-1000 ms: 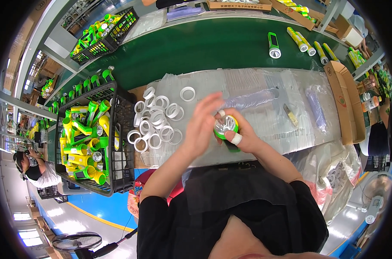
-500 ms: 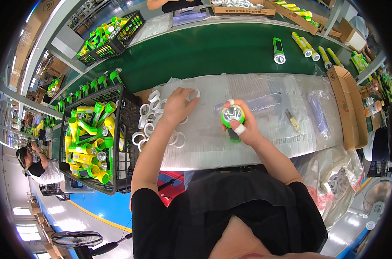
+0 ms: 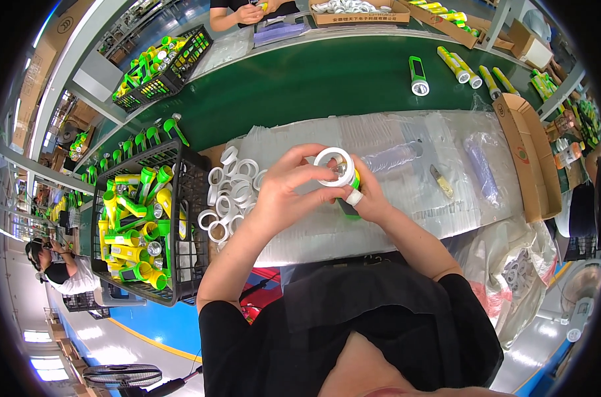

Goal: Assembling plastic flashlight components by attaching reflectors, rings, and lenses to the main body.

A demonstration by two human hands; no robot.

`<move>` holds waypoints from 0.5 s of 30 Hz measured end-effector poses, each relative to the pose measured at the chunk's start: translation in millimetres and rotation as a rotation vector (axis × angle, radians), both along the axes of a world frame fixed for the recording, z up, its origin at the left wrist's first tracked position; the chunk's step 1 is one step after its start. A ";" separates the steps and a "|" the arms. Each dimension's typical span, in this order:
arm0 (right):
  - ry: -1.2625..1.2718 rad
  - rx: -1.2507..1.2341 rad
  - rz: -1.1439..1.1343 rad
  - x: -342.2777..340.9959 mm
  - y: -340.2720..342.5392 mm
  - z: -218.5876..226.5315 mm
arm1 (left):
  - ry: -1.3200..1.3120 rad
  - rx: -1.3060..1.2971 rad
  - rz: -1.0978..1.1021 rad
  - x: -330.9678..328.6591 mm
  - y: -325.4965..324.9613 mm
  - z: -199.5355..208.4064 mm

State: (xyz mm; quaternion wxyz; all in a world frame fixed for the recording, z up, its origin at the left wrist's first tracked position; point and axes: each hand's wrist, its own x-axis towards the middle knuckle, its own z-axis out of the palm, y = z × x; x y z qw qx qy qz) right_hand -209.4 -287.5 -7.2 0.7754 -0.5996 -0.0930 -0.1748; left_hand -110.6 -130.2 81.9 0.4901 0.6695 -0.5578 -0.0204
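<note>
My left hand (image 3: 290,188) pinches a white plastic ring (image 3: 322,159) at the head of a green flashlight (image 3: 348,208). My right hand (image 3: 373,198) grips that flashlight, its lamp end tilted up toward me; white tape wraps a finger and the thumb. Whether the ring is seated or only resting on the head I cannot tell. Left of my left hand lies a loose pile of white rings (image 3: 233,192). Most of the flashlight's body is hidden behind my fingers.
A black crate (image 3: 193,225) of green and yellow flashlights stands at left. A finished-looking flashlight (image 3: 418,76) lies on the green belt (image 3: 300,83). A utility knife (image 3: 441,181), wrapped film (image 3: 481,169) and a cardboard box (image 3: 528,159) are to the right. A co-worker's hands (image 3: 251,13) show beyond.
My left hand has lifted a white ring from beside the pile and moved right, bringing it onto the flashlight's lamp end. My right hand still holds the flashlight.
</note>
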 end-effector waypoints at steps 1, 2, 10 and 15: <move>0.014 -0.007 0.021 -0.8 -1.3 -0.1 | -0.052 0.022 0.019 0.3 0.3 -1.6; 0.027 -0.013 0.043 -1.5 -1.9 0.1 | -0.054 0.023 0.019 1.0 0.4 -2.6; -0.050 -0.025 0.024 -5.0 -9.2 -3.0 | -0.199 0.113 0.003 0.5 0.3 -2.6; -0.298 -0.614 -0.160 -9.3 -40.4 32.1 | -0.156 0.104 -0.014 -3.8 -4.6 -8.2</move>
